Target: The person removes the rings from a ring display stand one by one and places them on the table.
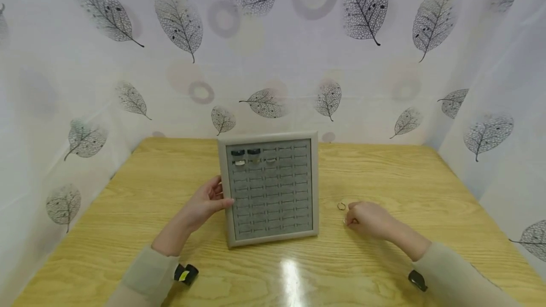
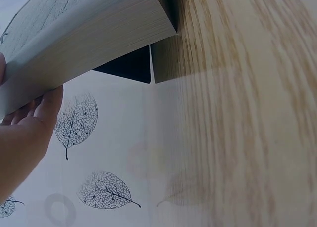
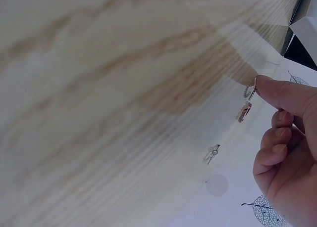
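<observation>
A ring display board with a pale frame and grey slotted padding stands tilted on the table. Several rings sit in its upper left slots, among them a dark ring and a silver ring. My left hand grips the board's left edge, thumb on the front and fingers behind. To the board's right, my right hand pinches a silver ring low over the tabletop. Close by lie a rose-gold ring and a silver ring with a stone.
The wooden table meets a white leaf-patterned curtain at the back and sides. A dark support props the board from behind. Black straps are on the wrists.
</observation>
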Motion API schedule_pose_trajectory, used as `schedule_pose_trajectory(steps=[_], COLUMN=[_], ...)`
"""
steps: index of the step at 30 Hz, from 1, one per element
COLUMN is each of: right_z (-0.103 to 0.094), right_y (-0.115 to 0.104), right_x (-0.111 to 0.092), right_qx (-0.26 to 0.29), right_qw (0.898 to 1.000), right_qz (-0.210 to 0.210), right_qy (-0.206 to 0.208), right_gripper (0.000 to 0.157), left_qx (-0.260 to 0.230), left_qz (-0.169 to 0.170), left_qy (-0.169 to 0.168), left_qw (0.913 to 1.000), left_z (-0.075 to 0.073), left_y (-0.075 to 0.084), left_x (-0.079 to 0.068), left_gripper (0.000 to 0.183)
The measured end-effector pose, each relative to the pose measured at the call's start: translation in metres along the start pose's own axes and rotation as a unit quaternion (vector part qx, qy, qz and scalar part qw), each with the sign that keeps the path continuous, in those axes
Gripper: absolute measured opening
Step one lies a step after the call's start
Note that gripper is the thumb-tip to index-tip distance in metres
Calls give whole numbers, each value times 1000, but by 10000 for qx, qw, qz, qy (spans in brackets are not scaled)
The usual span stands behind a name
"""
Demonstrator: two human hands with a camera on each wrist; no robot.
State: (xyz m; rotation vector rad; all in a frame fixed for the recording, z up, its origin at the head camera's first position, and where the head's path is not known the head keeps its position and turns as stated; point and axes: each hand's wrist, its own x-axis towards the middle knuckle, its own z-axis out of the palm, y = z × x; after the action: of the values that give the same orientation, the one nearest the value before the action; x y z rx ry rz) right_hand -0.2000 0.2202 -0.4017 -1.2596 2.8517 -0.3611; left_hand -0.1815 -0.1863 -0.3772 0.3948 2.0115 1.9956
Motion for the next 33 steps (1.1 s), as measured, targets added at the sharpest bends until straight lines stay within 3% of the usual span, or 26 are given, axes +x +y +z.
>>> schedule_pose_trajectory(steps=[33], right_z=[-6], right_y=[0], right_x=[0], right_qx=[-17], right_qw=[10000], right_qz=[82], right_qy=[-12], right_gripper=[4], left_qx=[-37], left_qz=[-91], left_qy=[21], left_qw=[9999], left_z=[-1], left_y=[-1], left_x=[0], left_gripper=[75])
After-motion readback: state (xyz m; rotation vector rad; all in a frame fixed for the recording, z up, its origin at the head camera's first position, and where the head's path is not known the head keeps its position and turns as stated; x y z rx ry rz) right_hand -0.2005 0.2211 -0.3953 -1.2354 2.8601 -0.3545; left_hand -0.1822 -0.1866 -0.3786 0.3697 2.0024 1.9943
